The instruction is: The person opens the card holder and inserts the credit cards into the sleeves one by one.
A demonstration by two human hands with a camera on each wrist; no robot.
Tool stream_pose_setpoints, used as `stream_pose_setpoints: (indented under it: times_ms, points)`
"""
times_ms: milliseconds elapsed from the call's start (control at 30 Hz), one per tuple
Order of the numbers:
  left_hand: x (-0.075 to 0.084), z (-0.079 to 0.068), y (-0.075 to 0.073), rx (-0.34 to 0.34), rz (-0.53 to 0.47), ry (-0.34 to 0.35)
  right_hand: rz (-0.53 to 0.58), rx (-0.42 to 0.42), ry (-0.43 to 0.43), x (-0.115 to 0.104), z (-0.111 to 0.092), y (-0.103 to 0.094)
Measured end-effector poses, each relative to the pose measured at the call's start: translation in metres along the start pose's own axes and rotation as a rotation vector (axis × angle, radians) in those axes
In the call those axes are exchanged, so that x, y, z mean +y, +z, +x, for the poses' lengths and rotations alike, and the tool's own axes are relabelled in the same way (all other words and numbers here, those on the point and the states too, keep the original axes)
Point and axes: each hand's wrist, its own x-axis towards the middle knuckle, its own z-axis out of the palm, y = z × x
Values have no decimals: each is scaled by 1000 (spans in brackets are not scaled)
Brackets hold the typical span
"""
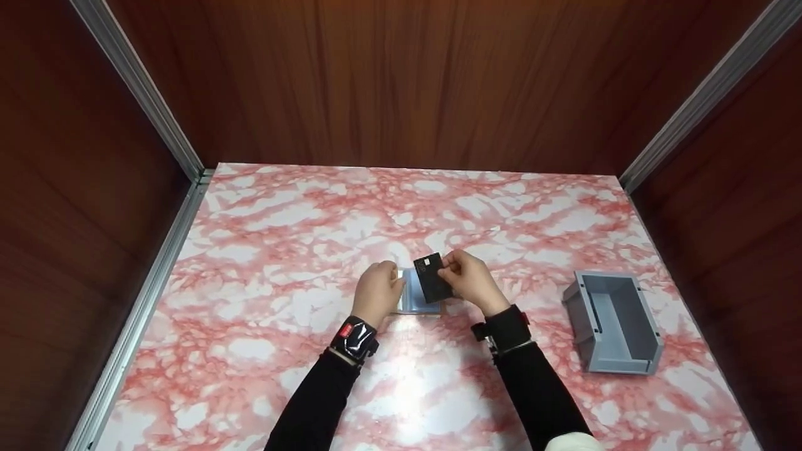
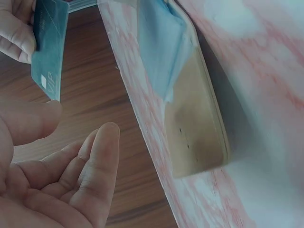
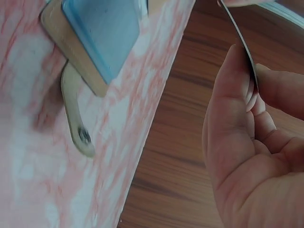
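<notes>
In the head view, my right hand [image 1: 470,282] pinches a black card [image 1: 432,285] between thumb and fingers, tilted above an unfolded card wallet. The card [image 2: 50,47] shows a small white square and the letters VIP in the left wrist view. My left hand [image 2: 61,175] has its thumb and fingers spread apart; the thumb tip is at the card's corner, and whether they touch I cannot tell. The tan wallet [image 2: 197,133] holds bluish clear plastic sleeves [image 3: 107,35] and lies on the table. Its strap [image 3: 72,109] with a metal snap sticks out in the right wrist view.
A grey open-fronted plastic bin [image 1: 617,369] stands to the right on the red-and-white marbled table [image 1: 282,238]. Dark wood-grain panels [image 1: 376,88] with metal corner rails [image 1: 150,88] enclose the back and both sides.
</notes>
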Motion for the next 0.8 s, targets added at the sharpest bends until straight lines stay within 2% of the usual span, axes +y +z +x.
stream_pose_setpoints:
  times_ms: [400,800]
  points:
    - [11,-4,7,-5,-90,-5,70,-19,-13,-4,-1,13]
    - [13,-2,7,-19,-200,-63,168,-53,33,-2,-2,19]
